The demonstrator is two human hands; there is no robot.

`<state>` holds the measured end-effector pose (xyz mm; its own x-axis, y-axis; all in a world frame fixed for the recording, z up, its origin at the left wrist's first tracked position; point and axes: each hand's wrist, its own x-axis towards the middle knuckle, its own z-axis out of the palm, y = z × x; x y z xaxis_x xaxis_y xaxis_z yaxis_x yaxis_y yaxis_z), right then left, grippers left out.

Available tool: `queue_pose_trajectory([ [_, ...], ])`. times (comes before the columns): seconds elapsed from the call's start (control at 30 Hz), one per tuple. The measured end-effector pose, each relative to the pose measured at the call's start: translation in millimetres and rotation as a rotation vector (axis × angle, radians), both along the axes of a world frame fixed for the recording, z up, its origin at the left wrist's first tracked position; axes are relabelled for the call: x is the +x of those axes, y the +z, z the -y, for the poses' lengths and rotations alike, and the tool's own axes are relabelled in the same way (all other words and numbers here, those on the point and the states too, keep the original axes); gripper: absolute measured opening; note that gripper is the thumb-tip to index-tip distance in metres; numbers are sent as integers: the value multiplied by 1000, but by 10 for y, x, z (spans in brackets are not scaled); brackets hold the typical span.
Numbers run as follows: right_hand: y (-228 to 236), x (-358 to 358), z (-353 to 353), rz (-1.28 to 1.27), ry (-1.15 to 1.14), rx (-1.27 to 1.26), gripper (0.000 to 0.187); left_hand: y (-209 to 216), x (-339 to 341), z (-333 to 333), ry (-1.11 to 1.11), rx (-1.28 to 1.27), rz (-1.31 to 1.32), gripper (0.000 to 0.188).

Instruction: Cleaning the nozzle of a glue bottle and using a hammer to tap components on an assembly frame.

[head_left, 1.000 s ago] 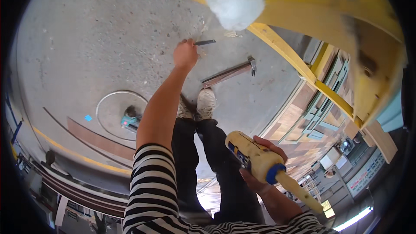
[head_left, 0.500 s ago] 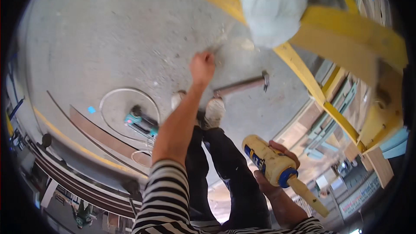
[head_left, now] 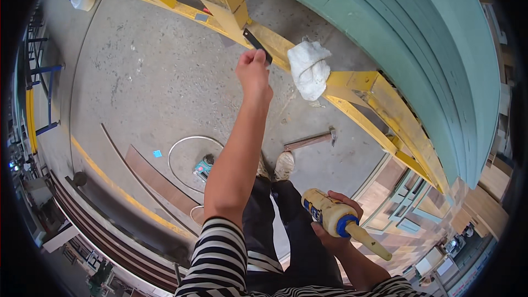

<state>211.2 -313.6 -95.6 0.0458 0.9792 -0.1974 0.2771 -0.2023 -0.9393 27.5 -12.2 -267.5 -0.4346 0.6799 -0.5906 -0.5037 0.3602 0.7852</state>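
My left hand (head_left: 253,72) reaches forward to the yellow frame, fingers pinched against a flat black strip (head_left: 256,43) with a small hole near its far end. The strip overlaps the frame's edge; whether it still rests there is hard to tell. Held low in front of my legs, a cream glue bottle (head_left: 324,212) with a blue collar and long tapered nozzle is gripped by my right hand (head_left: 344,203). Its nozzle points down to the right. Just right of the left hand, a crumpled white cloth (head_left: 309,70) drapes over the yellow frame (head_left: 352,84).
Long green panels (head_left: 440,66) rest on the frame at the right. On the concrete floor lie a hammer (head_left: 309,141), a teal power tool (head_left: 203,168) with a looped hose, and brown strips (head_left: 159,181). A white jug (head_left: 82,2) stands far left.
My left hand has moved from above the floor forward to the yellow frame, where it meets the black strip. The view has shifted, bringing the green panels in. The right hand keeps the glue bottle.
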Motion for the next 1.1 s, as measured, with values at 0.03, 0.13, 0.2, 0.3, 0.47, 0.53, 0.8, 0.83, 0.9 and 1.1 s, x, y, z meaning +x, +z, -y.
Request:
queue_pose_trajectory([
  [0.03,45,4,14,9,-1,1,86,-24,55,-113,-19,-39,-18,7],
  [0.13,117,9,77,-29,-79,-22,85,-78,95,-315,-60,-73,-23,5],
  [0.2,129,23,100,-6,-78,-34,83,-55,115,-390,-89,-72,-10,6],
  [0.3,107,64,165,-5,-124,-38,83,-61,215,-445,-21,-107,56,6],
  [0.47,126,128,149,-23,-182,-24,84,-91,413,-500,14,-99,-14,9],
  [0.53,157,66,141,-64,-181,-26,84,-337,212,-541,-22,-44,-278,10],
  [0.8,343,153,161,61,-51,-136,80,478,23,326,-177,23,-185,15],
  [0.83,342,200,122,80,-57,-192,79,618,56,604,-263,61,-159,19],
  [0.9,487,210,-46,35,-70,-323,77,1075,-29,1187,-431,31,-190,27],
  [1.1,1075,-106,-1031,-224,152,-276,74,2666,-539,1902,-749,190,-159,36],
])
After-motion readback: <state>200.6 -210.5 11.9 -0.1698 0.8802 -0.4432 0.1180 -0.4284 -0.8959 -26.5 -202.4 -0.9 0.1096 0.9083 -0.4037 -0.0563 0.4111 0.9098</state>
